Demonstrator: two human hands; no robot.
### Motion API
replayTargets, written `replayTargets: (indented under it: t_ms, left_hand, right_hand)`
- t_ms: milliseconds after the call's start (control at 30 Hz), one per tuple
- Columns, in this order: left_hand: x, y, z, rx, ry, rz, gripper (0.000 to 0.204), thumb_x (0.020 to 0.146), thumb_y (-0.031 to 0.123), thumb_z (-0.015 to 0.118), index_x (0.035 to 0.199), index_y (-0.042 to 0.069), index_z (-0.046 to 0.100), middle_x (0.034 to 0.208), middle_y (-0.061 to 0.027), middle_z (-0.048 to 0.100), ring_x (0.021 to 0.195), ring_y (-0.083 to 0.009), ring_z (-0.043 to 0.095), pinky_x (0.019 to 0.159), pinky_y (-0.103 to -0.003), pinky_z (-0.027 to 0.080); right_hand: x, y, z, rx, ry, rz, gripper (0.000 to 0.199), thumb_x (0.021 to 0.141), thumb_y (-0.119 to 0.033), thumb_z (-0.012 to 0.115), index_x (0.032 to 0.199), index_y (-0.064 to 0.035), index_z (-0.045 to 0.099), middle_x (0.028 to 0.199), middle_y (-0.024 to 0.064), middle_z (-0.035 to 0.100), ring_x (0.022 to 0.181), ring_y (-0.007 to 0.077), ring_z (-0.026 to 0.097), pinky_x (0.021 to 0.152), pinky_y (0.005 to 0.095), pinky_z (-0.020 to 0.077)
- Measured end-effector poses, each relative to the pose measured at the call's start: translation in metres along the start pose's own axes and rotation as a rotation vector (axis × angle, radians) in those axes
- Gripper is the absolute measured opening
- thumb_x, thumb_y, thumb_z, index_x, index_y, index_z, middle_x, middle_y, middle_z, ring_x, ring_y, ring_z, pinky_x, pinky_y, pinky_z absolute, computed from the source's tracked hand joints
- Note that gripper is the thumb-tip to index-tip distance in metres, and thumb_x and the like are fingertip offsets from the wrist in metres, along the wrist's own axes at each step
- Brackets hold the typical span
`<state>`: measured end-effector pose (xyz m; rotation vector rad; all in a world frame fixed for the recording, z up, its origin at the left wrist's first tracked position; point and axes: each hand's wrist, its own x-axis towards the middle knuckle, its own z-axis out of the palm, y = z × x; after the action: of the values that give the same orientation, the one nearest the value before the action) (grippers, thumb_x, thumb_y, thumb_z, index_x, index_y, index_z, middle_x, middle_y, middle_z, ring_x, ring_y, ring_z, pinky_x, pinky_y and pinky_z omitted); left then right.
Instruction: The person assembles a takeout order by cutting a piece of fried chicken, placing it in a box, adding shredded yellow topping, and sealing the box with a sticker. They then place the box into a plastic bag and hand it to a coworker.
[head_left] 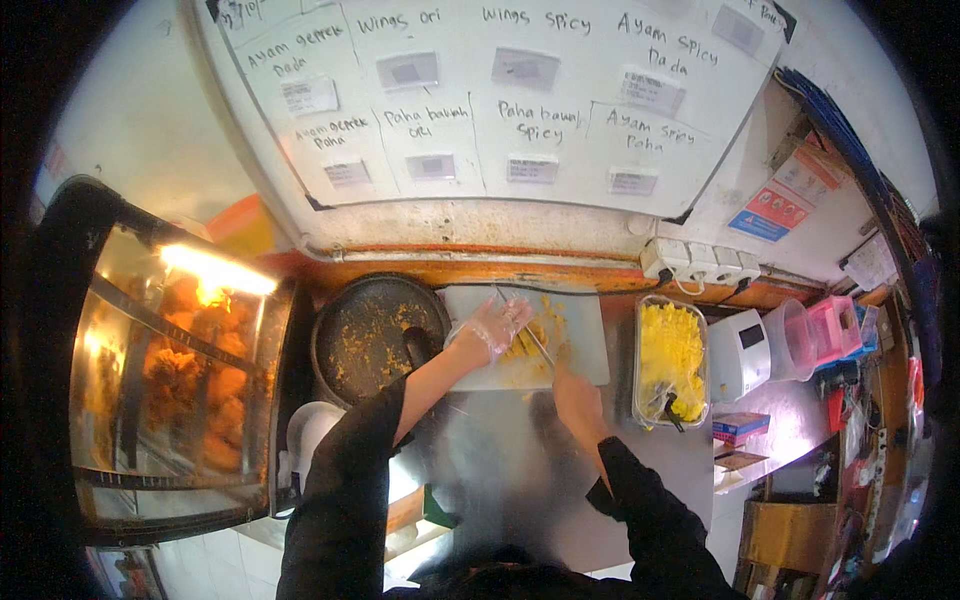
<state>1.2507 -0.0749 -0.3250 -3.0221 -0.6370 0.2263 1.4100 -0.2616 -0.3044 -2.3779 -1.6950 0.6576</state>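
Note:
My right hand [578,402] is closed round the handle of a knife [541,350], whose blade slants up and left across a white cutting board [590,320]. Over the front part of the blade, my left hand [494,330], in a clear plastic glove, has its fingers bent and close together on the knife; the exact finger contact is blurred. The tip shows just beyond the glove. Chopped yellow-orange food [545,325] lies under and around the blade, partly hidden by the left hand.
Left of the board sits a dark round pan [365,345] with yellow crumbs. A clear tray of yellow food [668,350] stands to the right, beside a white device [738,352]. A lit display case [190,370] holds fried pieces at far left. Power sockets [700,263] line the wall.

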Motion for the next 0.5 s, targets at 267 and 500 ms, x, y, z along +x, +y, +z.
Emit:
replayTargets:
  t_ms: [267, 500]
  left_hand:
    - [0.032, 0.002, 0.029, -0.037, -0.124, -0.060, 0.064, 0.099, 0.016, 0.043, 0.157, 0.011, 0.017, 0.165, -0.0081, 0.016, 0.149, -0.0271, 0.024, 0.118, -0.049, 0.025]
    - [0.024, 0.000, -0.010, -0.065, -0.040, -0.037, 0.066, 0.097, 0.015, 0.042, 0.158, 0.015, 0.016, 0.165, -0.0072, 0.014, 0.150, -0.0245, 0.022, 0.120, -0.050, 0.022]
  right_hand:
    - [0.050, 0.024, 0.051, 0.052, 0.002, 0.093, 0.029, 0.097, -0.017, 0.044, 0.122, -0.0039, 0.053, 0.094, 0.0267, 0.068, 0.087, 0.0469, 0.066, 0.072, 0.0576, 0.0511]
    - [0.025, 0.019, -0.009, 0.032, 0.001, -0.046, 0.038, 0.097, -0.015, 0.042, 0.134, -0.0050, 0.046, 0.090, 0.0276, 0.067, 0.084, 0.0481, 0.065, 0.074, 0.0571, 0.0506]
